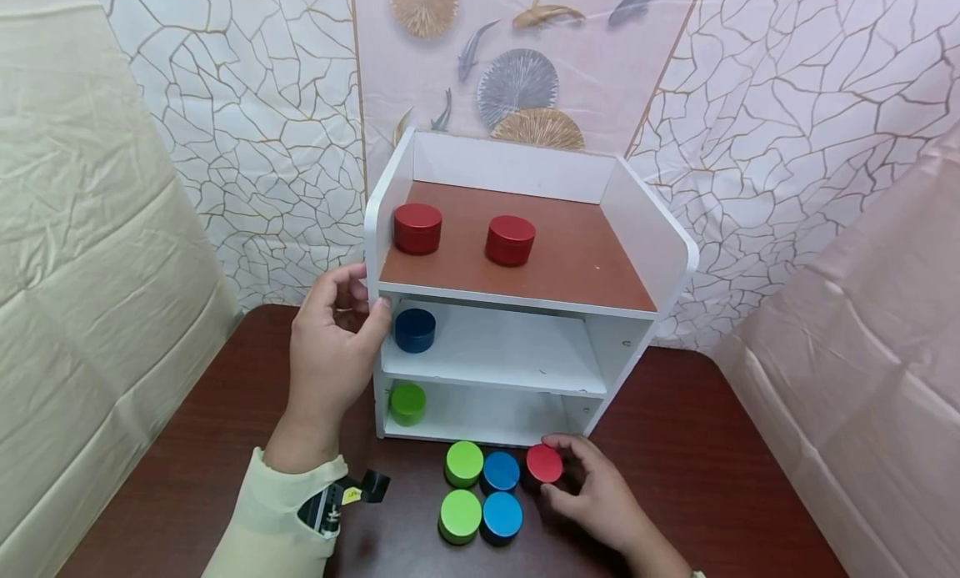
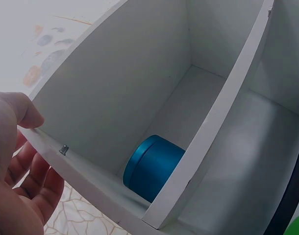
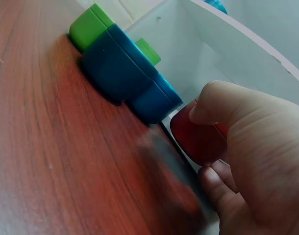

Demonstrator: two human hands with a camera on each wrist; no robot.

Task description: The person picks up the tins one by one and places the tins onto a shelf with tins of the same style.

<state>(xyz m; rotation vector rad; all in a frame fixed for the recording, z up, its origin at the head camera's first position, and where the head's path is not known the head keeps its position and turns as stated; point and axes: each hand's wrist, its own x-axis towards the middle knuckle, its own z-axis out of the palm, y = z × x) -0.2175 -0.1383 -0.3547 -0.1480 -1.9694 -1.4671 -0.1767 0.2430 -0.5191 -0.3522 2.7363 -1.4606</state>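
Note:
My left hand (image 1: 330, 349) grips the left side panel of a small white shelf unit (image 1: 495, 344), thumb at the front edge and fingers around the outside. Between the thumb and fingers of my right hand (image 1: 603, 499) is a round red tin (image 1: 543, 463), just in front of the bottom shelf. The right wrist view shows this red tin (image 3: 196, 134) pinched at its side, with a dark shadow on the table below. Beside it on the table stand two blue tins (image 1: 501, 518) and two green tins (image 1: 460, 516), grouped closely together.
Two red tins (image 1: 511, 240) stand on the brown top shelf. A blue tin (image 1: 415, 330) sits at the left of the middle shelf, a green tin (image 1: 408, 404) at the left of the bottom one. Patterned cloth (image 1: 247, 128) hangs behind the dark wooden table (image 1: 720, 453).

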